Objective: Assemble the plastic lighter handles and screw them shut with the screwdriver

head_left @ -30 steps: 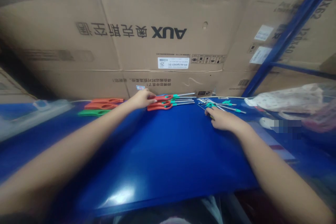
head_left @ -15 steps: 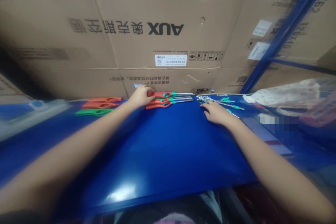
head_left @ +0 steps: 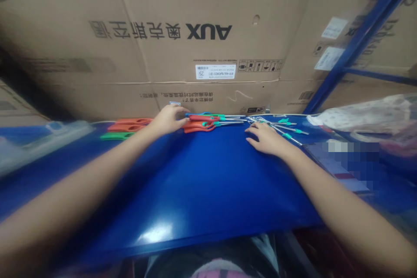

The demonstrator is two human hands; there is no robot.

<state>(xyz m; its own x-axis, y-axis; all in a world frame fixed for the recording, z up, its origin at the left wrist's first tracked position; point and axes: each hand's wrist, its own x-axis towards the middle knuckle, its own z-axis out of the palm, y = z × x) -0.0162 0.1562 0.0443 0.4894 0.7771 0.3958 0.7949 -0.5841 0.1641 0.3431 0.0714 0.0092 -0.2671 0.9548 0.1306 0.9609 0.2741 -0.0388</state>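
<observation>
My left hand (head_left: 169, 120) is at the handle ends of a small pile of long-necked lighters, with thumb and fingers apart. On top lies a red lighter (head_left: 204, 118), with an orange lighter (head_left: 198, 127) in front and a blue-handled lighter (head_left: 199, 114) partly showing behind. Their metal necks point right. My right hand (head_left: 269, 138) rests over loose metal tubes with teal ends (head_left: 288, 136), its thumb and index finger spread. Its other fingers are partly hidden. Left of my left wrist lie orange handles (head_left: 125, 127) and a green handle (head_left: 114, 136) without visible metal necks.
A large cardboard box (head_left: 146, 61) stands upright along the back of the blue table (head_left: 202, 182). A blue metal post (head_left: 355, 43) slants up at right. Plastic bags (head_left: 374, 113) lie at far right, and a clear plastic bag (head_left: 65, 139) lies at left.
My left hand has come off the red lighter's handle and its fingers have parted. A blue handle now shows behind. My right hand stays by the tubes; the view has shifted slightly.
</observation>
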